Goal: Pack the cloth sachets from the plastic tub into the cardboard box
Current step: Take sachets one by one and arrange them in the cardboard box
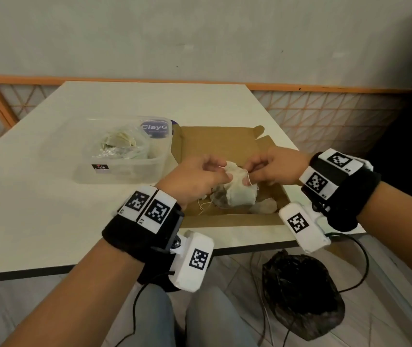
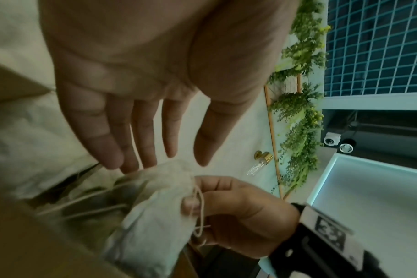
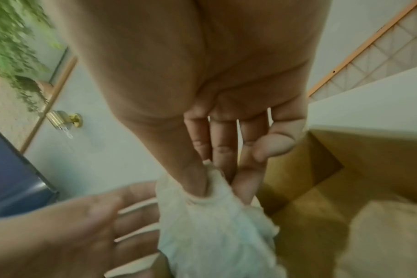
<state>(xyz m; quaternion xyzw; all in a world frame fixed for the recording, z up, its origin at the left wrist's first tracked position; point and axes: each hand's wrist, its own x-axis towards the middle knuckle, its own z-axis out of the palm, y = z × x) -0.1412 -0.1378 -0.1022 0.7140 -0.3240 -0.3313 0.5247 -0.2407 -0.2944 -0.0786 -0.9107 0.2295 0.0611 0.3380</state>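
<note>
Mid-task: right hand (image 1: 270,166) pinches a sachet (image 1: 237,187) over the box (image 1: 225,219), left hand (image 1: 195,176) fingers straight, touching it. Some sachets already inside; more left in the tub (image 1: 124,169).

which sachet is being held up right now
The pale cloth sachet over the cardboard box, pinched at its top by the right hand; the others lie in the box or the tub.

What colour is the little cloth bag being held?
Off-white cloth sachet, clearest in the head view.
</note>
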